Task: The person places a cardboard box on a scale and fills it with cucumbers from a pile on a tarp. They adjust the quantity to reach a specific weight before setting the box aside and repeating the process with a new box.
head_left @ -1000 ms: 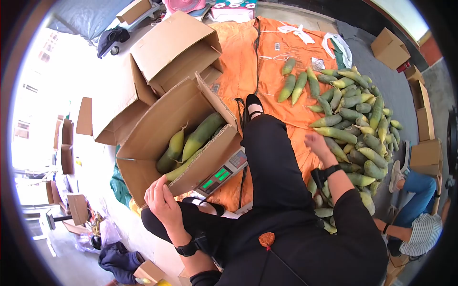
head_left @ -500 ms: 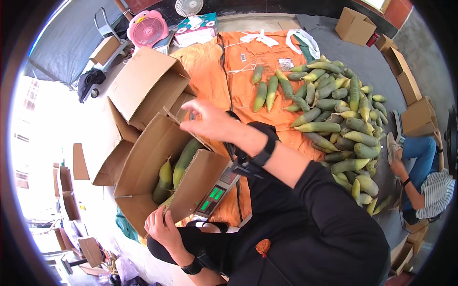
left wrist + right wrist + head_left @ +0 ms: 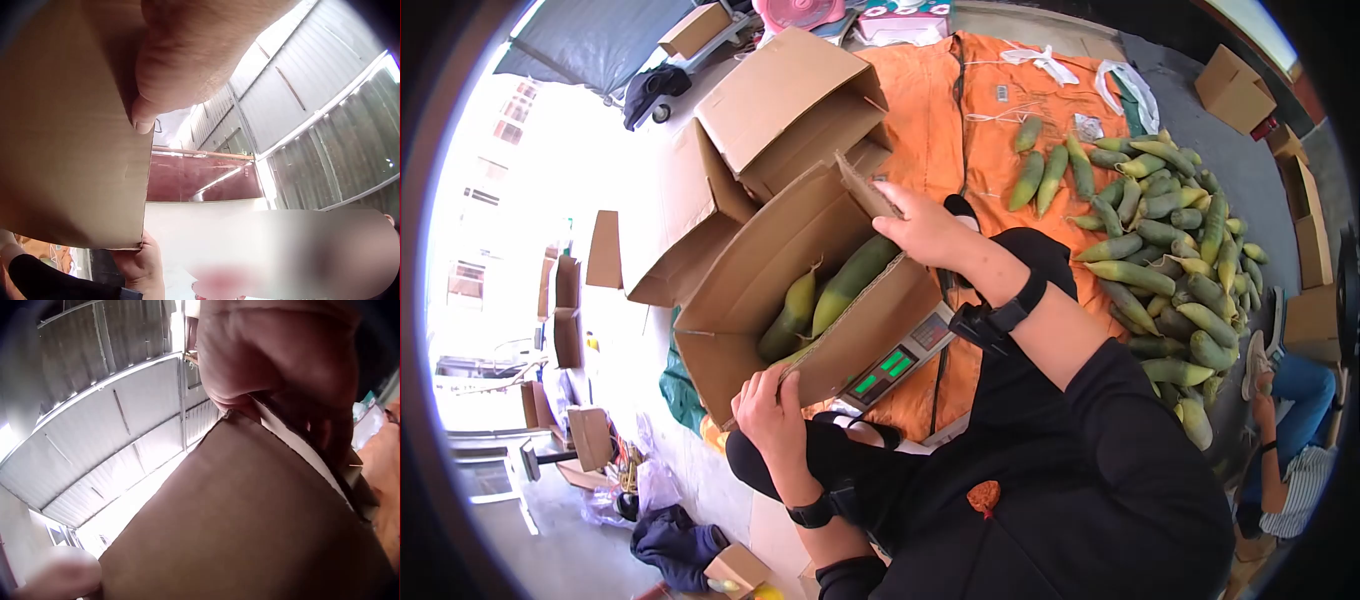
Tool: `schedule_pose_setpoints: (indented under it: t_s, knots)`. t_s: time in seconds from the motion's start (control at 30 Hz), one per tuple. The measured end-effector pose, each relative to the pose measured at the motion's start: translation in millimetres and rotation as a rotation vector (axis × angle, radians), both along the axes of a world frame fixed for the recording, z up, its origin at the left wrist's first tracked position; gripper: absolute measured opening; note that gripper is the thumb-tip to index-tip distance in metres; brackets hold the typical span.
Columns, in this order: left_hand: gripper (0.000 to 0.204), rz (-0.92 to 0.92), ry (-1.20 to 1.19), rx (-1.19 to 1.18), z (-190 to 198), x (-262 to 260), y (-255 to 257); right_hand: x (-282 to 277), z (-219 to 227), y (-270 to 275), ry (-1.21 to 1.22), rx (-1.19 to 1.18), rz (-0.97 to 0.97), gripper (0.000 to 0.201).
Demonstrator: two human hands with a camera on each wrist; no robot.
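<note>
An open cardboard box [image 3: 880,318] stands tilted in front of me with several green radishes [image 3: 855,282] inside it. My left hand [image 3: 772,422] grips the top edge at the near left corner, thumb on the outer face. At the far right corner, my right hand [image 3: 928,228] holds the raised flap [image 3: 862,185]. In the left wrist view, the left thumb [image 3: 144,122] lies over the cardboard edge. The right wrist view has the right hand [image 3: 275,353] over the corner where wall and flap meet. Beneath the box, a scale [image 3: 897,364] has green lit displays.
A large radish pile [image 3: 1170,270] lies to the right on an orange tarp [image 3: 910,110]. Other open boxes [image 3: 785,100] stand beyond the held box. At the far right, a person in jeans [image 3: 1305,395] sits near more cartons. A pink fan [image 3: 800,12] is at the back.
My right hand has come from beside the radish pile across to the box and now holds its far corner. The left hand has stayed on the near edge.
</note>
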State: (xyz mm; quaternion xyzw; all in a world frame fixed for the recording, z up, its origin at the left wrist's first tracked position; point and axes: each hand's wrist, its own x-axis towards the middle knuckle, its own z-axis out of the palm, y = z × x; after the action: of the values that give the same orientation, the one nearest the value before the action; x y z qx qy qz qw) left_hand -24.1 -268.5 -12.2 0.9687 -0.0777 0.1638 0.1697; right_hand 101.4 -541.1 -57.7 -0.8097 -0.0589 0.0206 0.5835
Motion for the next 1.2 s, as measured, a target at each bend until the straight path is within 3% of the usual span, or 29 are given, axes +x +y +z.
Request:
schedule_pose_setpoints:
  t_s: [0.67, 1.2]
  knots:
    - [0.016, 0.049, 0.090, -0.028, 3.9, 14.4, 4.3, -5.5, 11.4, -0.9, -0.055, -0.023, 0.086, 0.061]
    - [0.013, 0.042, 0.037, -0.030, 0.4, -5.2, -2.6, -1.8, -19.7, 6.2, -0.202, -0.031, -0.004, 0.059]
